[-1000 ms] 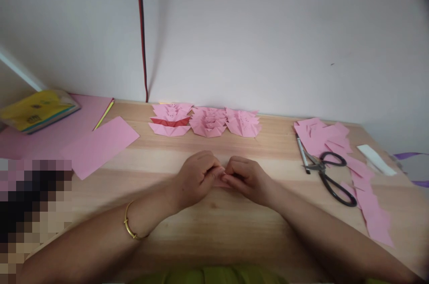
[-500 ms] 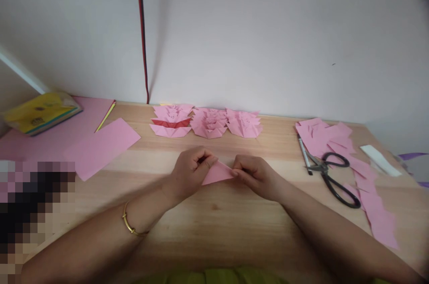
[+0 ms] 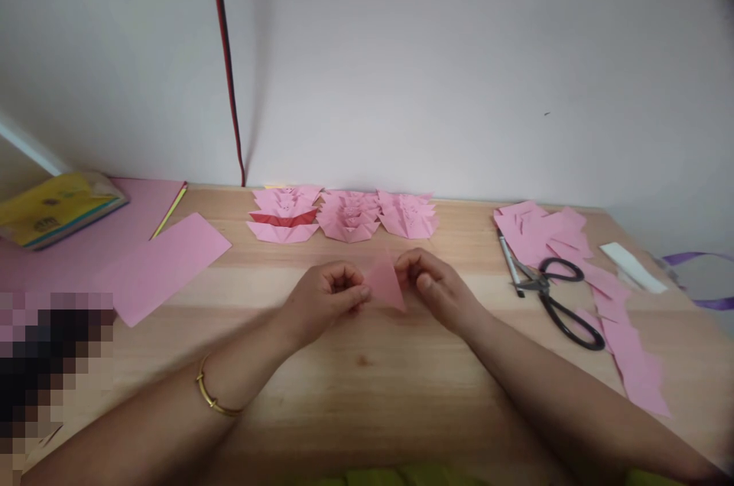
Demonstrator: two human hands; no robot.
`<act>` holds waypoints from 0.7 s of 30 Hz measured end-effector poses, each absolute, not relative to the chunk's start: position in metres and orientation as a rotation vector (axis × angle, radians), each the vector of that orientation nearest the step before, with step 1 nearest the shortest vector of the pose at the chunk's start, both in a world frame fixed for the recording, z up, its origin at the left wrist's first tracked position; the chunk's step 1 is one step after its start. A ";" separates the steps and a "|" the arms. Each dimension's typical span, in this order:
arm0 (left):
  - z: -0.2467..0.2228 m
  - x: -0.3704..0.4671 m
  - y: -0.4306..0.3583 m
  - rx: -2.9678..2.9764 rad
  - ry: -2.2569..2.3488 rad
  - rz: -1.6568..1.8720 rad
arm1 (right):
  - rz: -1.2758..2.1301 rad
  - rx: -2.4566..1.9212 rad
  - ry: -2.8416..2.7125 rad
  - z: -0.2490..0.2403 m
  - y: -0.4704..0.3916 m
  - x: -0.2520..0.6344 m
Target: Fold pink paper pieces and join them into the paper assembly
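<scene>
A small folded piece of pink paper (image 3: pixel 386 286), slightly blurred, is held above the wooden table. My left hand (image 3: pixel 332 299) pinches its left corner between thumb and fingers. Just off the paper's right edge is my right hand (image 3: pixel 430 283), its fingers curled and the thumb apart from them, with nothing visible between. Behind my hands, three groups of folded pink paper shapes (image 3: pixel 349 217) stand in rows near the wall, one shape in the left group being red (image 3: pixel 284 218).
Black-handled scissors (image 3: pixel 542 285), a marker (image 3: pixel 510 264), pink scraps (image 3: pixel 622 333) and a white strip (image 3: pixel 634 267) lie right. At left are a pink sheet (image 3: pixel 172 268), a pencil (image 3: pixel 170 211) and a yellow packet (image 3: pixel 57 207). A cable (image 3: pixel 228 73) runs down the wall.
The pink paper has turned from lying lengthwise between both hands to pointing upward. My right hand has loosened from its corner and its fingers have spread. The view has shifted slightly.
</scene>
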State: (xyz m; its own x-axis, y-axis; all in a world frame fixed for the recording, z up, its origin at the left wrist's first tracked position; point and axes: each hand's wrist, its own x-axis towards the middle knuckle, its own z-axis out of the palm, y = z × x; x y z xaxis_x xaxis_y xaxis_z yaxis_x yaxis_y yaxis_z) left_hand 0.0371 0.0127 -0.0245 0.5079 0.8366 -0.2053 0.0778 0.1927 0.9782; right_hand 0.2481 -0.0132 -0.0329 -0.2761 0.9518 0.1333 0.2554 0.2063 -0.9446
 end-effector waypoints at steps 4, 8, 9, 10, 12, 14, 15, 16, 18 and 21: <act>-0.026 0.040 0.011 1.185 0.916 0.733 | 1.166 -1.128 -1.801 -0.030 -0.018 0.240; -0.027 0.041 0.009 1.276 0.882 0.649 | 1.063 -1.243 -1.716 -0.032 -0.018 0.238; -0.027 0.041 0.009 1.316 0.868 0.609 | 1.062 -1.246 -1.676 -0.033 -0.018 0.238; -0.026 0.040 0.009 1.348 0.855 0.575 | 1.075 -1.241 -1.635 -0.034 -0.019 0.237; -0.025 0.040 0.009 1.374 0.842 0.536 | 1.140 -1.206 -1.573 -0.034 -0.019 0.235; -0.024 0.040 0.008 1.364 0.845 0.535 | 1.208 -1.157 -1.590 -0.034 -0.020 0.232; -0.024 0.040 0.008 1.357 0.845 0.539 | 1.217 -1.138 -1.632 -0.034 -0.021 0.231; -0.024 0.040 0.008 1.354 0.843 0.540 | 1.209 -1.126 -1.686 -0.034 -0.021 0.230; -0.024 0.040 0.009 1.364 0.828 0.552 | 1.156 -1.140 -1.771 -0.033 -0.022 0.228; -0.026 0.039 0.010 1.350 0.821 0.611 | 1.090 -1.211 -1.792 -0.031 -0.022 0.228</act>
State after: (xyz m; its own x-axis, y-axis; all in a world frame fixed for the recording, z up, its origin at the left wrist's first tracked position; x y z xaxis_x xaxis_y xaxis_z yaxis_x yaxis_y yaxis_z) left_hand 0.0394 0.0096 -0.0263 0.5906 0.7913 -0.1584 0.0757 0.1411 0.9871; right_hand 0.2275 -0.0219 -0.0309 -0.3140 0.9448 0.0938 0.3512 0.2073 -0.9131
